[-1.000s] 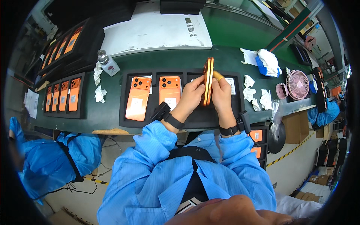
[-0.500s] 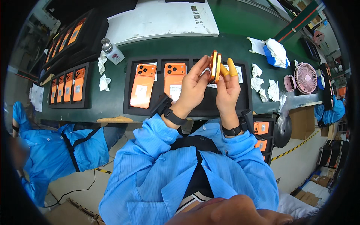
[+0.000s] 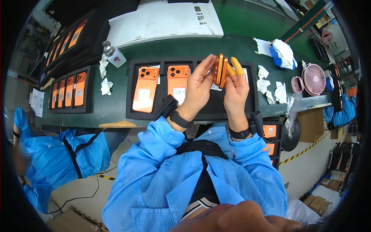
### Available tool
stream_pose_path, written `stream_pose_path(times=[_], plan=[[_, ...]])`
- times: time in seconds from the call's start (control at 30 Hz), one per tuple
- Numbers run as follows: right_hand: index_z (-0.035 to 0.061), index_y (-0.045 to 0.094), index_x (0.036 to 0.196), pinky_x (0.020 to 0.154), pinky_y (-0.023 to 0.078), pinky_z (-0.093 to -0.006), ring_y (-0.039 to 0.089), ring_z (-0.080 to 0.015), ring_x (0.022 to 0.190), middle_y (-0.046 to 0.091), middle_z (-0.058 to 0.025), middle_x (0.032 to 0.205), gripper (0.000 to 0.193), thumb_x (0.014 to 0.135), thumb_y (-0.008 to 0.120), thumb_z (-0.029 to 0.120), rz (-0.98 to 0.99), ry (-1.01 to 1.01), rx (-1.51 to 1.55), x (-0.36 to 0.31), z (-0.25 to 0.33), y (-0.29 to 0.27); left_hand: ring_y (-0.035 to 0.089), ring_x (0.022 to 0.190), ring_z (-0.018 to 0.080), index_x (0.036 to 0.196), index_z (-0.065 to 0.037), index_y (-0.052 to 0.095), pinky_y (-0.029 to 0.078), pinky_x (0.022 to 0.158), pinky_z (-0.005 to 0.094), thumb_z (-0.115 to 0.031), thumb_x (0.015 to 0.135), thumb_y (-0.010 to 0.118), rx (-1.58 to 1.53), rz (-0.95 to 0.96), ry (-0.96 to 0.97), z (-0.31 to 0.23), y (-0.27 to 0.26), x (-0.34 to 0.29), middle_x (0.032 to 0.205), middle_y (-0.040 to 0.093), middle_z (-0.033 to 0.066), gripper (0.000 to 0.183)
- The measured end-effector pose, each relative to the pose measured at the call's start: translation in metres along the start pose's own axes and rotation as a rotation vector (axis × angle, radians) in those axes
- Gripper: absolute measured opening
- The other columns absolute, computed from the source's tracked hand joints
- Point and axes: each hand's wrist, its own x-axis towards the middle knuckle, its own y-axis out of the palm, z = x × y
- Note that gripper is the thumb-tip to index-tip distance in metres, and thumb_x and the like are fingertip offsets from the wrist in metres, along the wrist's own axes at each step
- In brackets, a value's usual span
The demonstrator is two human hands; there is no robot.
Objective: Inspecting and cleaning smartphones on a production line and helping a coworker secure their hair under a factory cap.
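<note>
Left hand (image 3: 199, 87): closes fingers and thumb about the left side of two orange phones (image 3: 225, 71), seen nearly edge-on.
Right hand (image 3: 236, 88): grips the same pair from the right, yellow finger covers (image 3: 237, 65) pointing toward twelve o'clock.
Orange phones: paired slabs raised over the right half of a black tray (image 3: 210, 106); whether they touch each other cannot be told.
Change: a second ago the pair stood tall; it had tipped to a shorter profile by half a second ago, and that tilt now holds almost unaltered. Turning appears to have given way to a steady hold, neither phone let go.
Tray: a labelled phone (image 3: 145, 91) and its neighbour (image 3: 177, 82) lie camera side up, between eight and nine o'clock of the pair.
Crumpled tissues (image 3: 281, 92): scattered between three and four o'clock.
Pink fan (image 3: 313, 79): at three o'clock, well apart.
Pump bottle (image 3: 116, 58): between nine and ten o'clock.
White board (image 3: 166, 25): between ten and eleven.
Co-worker (image 3: 91, 154): blue-coated, at eight o'clock.
</note>
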Motion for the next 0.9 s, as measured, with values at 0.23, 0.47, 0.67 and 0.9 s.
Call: stream_pose_path(times=[0.23, 0.47, 0.67, 0.9], plan=[[-0.0001, 0.035, 0.147, 0.106, 0.045, -0.0392, 0.053, -0.0268, 0.128, 0.053, -0.0200, 0.137, 0.051, 0.097, 0.037, -0.010, 0.001, 0.070, 0.010, -0.027, -0.012, -0.013, 0.042, 0.138, 0.0229, 0.148, 0.002, 0.035, 0.040, 0.108, 0.0312, 0.011, 0.094, 0.039, -0.036, 0.004, -0.070, 0.009, -0.010, -0.023, 0.148, 0.044, 0.0169, 0.055], [-0.0020, 0.034, 0.146, 0.106, 0.046, -0.0412, 0.055, -0.0288, 0.126, 0.052, -0.0207, 0.138, 0.048, 0.099, 0.038, -0.007, 0.020, 0.101, 0.012, -0.046, -0.020, -0.025, 0.043, 0.138, 0.0234, 0.147, 0.003, 0.035, 0.035, 0.113, 0.0345, 0.007, 0.095, 0.041, -0.056, 0.007, -0.134, 0.016, -0.015, -0.041, 0.148, 0.045, 0.0175, 0.053], [-0.0040, 0.035, 0.145, 0.106, 0.045, -0.0389, 0.056, -0.0282, 0.124, 0.054, -0.0208, 0.134, 0.048, 0.097, 0.040, -0.008, -0.004, 0.120, -0.089, -0.037, -0.027, -0.032, 0.042, 0.138, 0.0257, 0.147, 0.002, 0.035, 0.034, 0.113, 0.0364, 0.007, 0.094, 0.041, 0.012, -0.062, -0.158, 0.022, -0.019, -0.030, 0.148, 0.043, 0.0183, 0.053], [-0.0063, 0.053, 0.132, 0.099, 0.047, -0.0313, 0.063, -0.0234, 0.115, 0.065, -0.0180, 0.122, 0.039, 0.094, 0.045, -0.007, 0.042, 0.173, -0.387, -0.024, -0.033, -0.029, 0.045, 0.135, 0.0266, 0.144, 0.006, 0.039, 0.035, 0.114, 0.0363, 0.013, 0.087, 0.037, 0.127, -0.053, -0.349, 0.029, -0.022, -0.016, 0.144, 0.047, 0.0191, 0.057]])
